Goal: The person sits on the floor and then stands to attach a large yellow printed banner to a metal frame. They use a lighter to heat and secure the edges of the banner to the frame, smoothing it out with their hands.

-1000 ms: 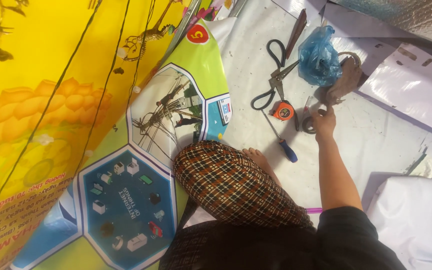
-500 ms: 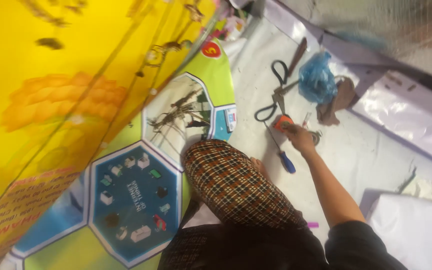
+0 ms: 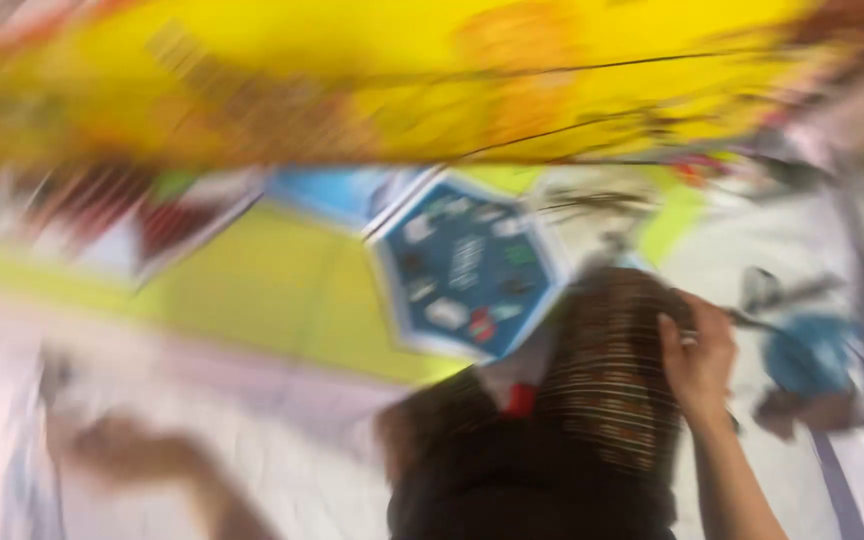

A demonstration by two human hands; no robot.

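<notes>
The whole view is smeared by motion. My right hand (image 3: 697,365) rests against my plaid-trousered knee (image 3: 602,390), fingers curled; a small pale sliver shows at the fingers, but whether the hand holds anything is unclear. My left hand (image 3: 122,450) is a blur low at the left, down on the pale floor sheet (image 3: 282,470). A large printed banner lies ahead, with a yellow field (image 3: 402,90) and a blue hexagon panel (image 3: 467,265) just left of my knee.
A blue plastic bag (image 3: 812,355), a dark scissor-like shape (image 3: 772,290) and a brown lump (image 3: 802,410) lie on the floor to the right of my right hand. A red and white printed panel (image 3: 142,220) is at the left.
The view has swung sharply to the left. My right hand has come back from the tools by the blue bag to my knee. My left hand has come into view at the lower left.
</notes>
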